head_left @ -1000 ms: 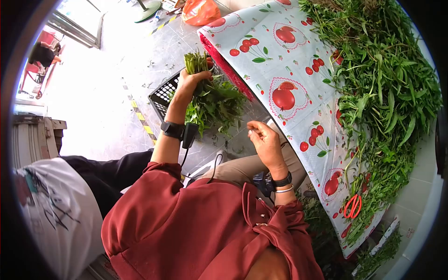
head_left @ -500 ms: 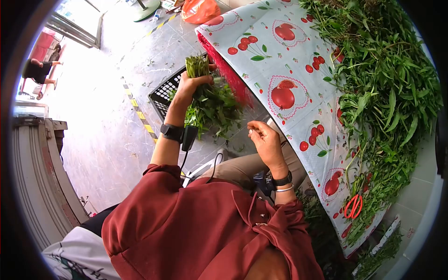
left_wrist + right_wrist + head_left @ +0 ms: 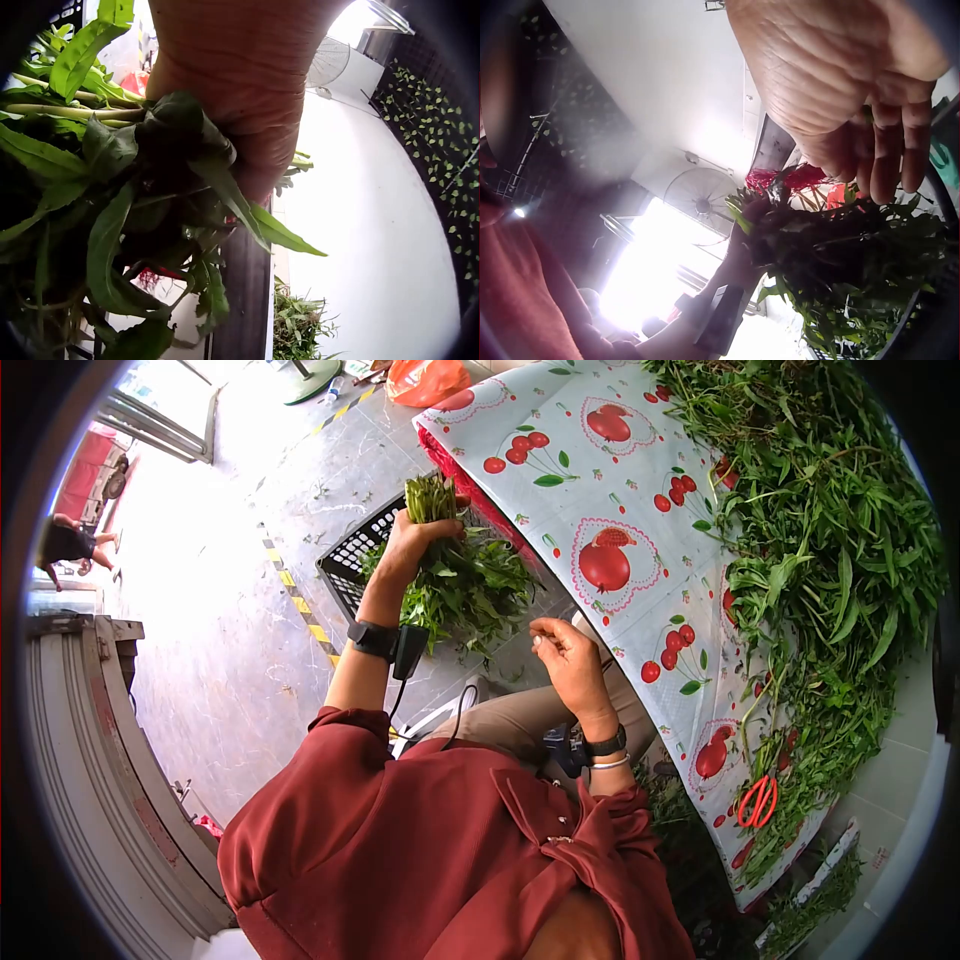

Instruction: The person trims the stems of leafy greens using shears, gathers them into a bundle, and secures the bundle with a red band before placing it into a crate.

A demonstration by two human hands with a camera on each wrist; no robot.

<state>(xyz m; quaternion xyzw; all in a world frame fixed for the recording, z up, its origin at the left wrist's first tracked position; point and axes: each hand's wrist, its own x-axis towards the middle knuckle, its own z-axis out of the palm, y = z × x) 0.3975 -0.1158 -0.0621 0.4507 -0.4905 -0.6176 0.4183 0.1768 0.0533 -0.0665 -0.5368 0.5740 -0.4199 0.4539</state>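
My left hand [image 3: 412, 542] grips a bunch of leafy greens [image 3: 470, 585] by its stems, the cut ends pointing away from me and the leaves hanging over a black plastic crate [image 3: 345, 557]. In the left wrist view, long green leaves [image 3: 112, 240] spread below the palm. My right hand [image 3: 572, 665] hovers by the table edge, fingers loosely curled with nothing in them. Seen in the right wrist view, its fingers [image 3: 886, 154] hang apart above the bunch.
A table with a fruit-print cloth [image 3: 640, 490] stands at the right, bearing a large heap of greens [image 3: 830, 560] and red-handled scissors [image 3: 757, 802]. An orange plastic bag [image 3: 428, 380] lies on the floor. Wooden panels [image 3: 120, 780] rise at the left; a person [image 3: 70, 545] is far off.
The left hand and the bunch have shifted slightly right and away from the crate's left side. The right hand stays put. The person in white beside me has moved out of view.
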